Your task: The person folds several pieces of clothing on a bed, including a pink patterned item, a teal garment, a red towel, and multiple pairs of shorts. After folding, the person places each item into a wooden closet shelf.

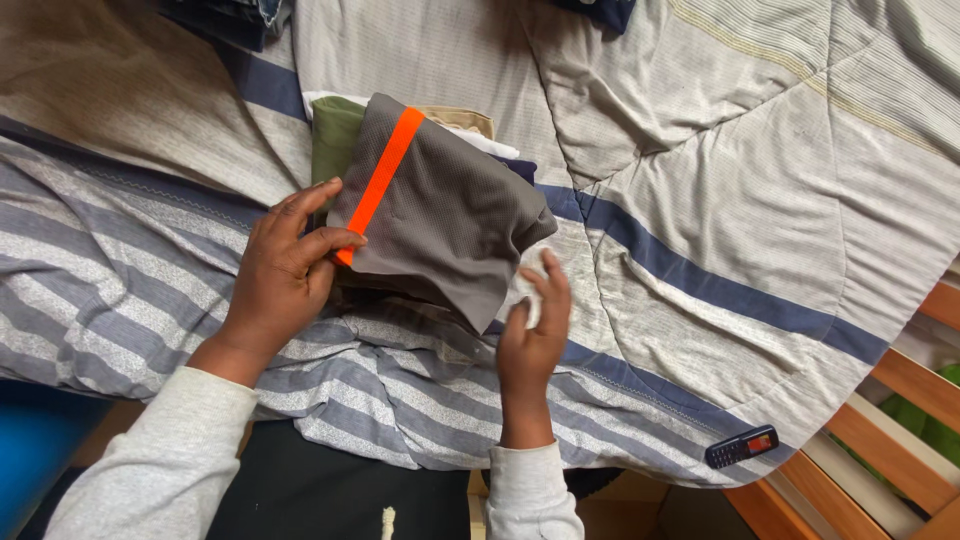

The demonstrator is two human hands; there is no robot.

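A folded grey mesh garment [450,210] with an orange stripe lies on top of a small stack of folded clothes on the striped bedcover [700,200]. My left hand [285,270] pinches the garment's near left corner at the end of the orange stripe, thumb on top. My right hand [535,335] is at the garment's near right edge, fingers curled around a small white piece of cloth [528,285]. Under the grey garment show an olive green piece [333,140], a tan one [465,120] and a white edge.
A small black mobile phone [741,446] lies near the bedcover's near right edge. A wooden slatted frame [870,440] shows at the right. Dark folded clothes [235,18] sit at the far left of the bed.
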